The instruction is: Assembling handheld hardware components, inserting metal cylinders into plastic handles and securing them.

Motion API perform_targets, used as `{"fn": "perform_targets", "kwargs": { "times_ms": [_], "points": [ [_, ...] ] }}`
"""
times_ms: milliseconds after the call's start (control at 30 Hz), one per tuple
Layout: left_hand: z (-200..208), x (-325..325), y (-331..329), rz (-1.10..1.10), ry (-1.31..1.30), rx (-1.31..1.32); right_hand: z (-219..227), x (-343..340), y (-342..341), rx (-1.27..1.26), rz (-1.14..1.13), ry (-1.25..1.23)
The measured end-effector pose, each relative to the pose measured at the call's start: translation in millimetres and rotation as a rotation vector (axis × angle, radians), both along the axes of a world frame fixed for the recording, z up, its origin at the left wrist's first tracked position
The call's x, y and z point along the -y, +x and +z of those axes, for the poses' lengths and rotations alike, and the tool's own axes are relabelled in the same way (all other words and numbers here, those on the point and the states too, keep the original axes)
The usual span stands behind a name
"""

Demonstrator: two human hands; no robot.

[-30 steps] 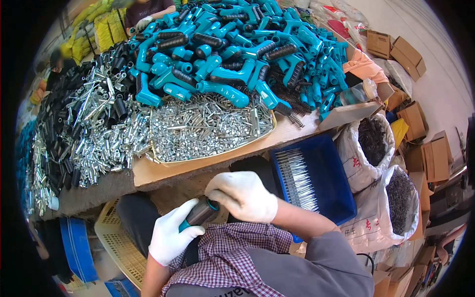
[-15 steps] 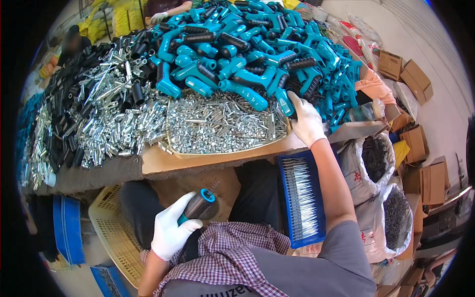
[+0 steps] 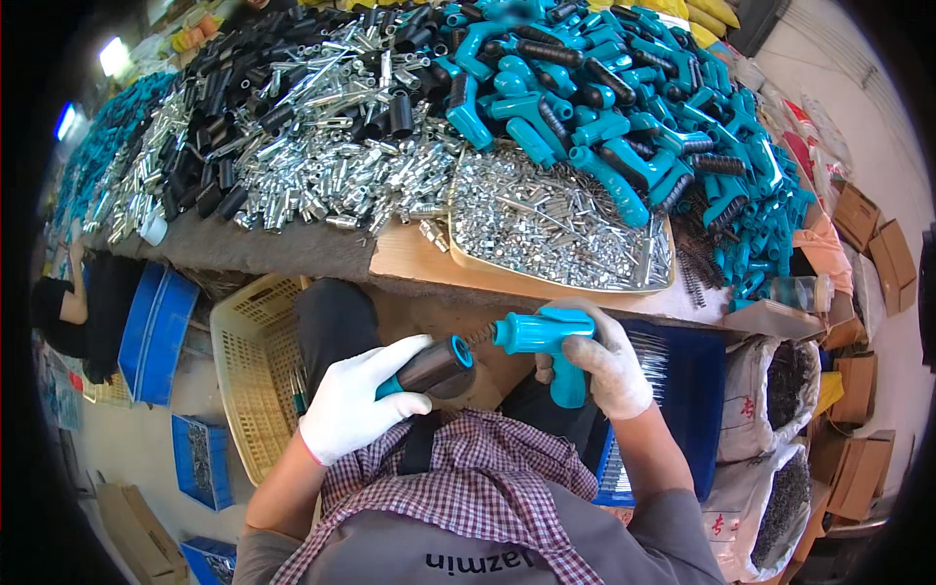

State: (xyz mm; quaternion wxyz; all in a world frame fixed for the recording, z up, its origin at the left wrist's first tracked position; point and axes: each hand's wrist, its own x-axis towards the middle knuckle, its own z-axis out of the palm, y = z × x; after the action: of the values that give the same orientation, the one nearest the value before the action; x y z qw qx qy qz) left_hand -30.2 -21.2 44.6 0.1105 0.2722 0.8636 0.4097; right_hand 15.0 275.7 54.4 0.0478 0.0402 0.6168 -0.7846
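My left hand, in a white glove, is wrapped round a dark cylinder with a teal rim at its open end. In my gloved right hand is a teal pistol-shaped plastic housing, its barrel pointing left and its handle down. A thin coil spring spans the small gap between cylinder and barrel; the two parts are apart. Both hands are over my lap, just below the table edge. Beyond them, a shallow tray is full of small metal pins and fittings.
Teal housings are heaped at the back right, silver metal tubes and black sleeves at left. A yellow basket stands left of my legs, a blue bin right. White sacks stand farther right. A person's arm shows far left.
My right hand has come back from the heap's edge with a teal housing. My left hand has brought the cylinder up toward it. The view has turned, so the table appears shifted right.
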Motion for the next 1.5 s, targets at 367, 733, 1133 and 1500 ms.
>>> {"fn": "perform_targets", "kwargs": {
  "times_ms": [367,733,1133,1500],
  "points": [
    [-3.3,42.6,-6.3,-0.382,-0.125,-0.265,20.6,36.3,-2.9,-0.321,0.543,0.864],
    [-46.0,48.2,-3.0,-0.561,0.384,1.304,54.6,56.6,-18.2,-1.715,0.737,1.322],
    [7.4,43.4,0.0,-0.464,-0.162,0.102,20.3,46.1,-12.7,-0.489,0.68,1.041],
    [-65.7,49.7,-4.6,-0.611,0.345,1.477,35.7,57.0,4.0,-1.566,0.722,1.347]
  ]
}}
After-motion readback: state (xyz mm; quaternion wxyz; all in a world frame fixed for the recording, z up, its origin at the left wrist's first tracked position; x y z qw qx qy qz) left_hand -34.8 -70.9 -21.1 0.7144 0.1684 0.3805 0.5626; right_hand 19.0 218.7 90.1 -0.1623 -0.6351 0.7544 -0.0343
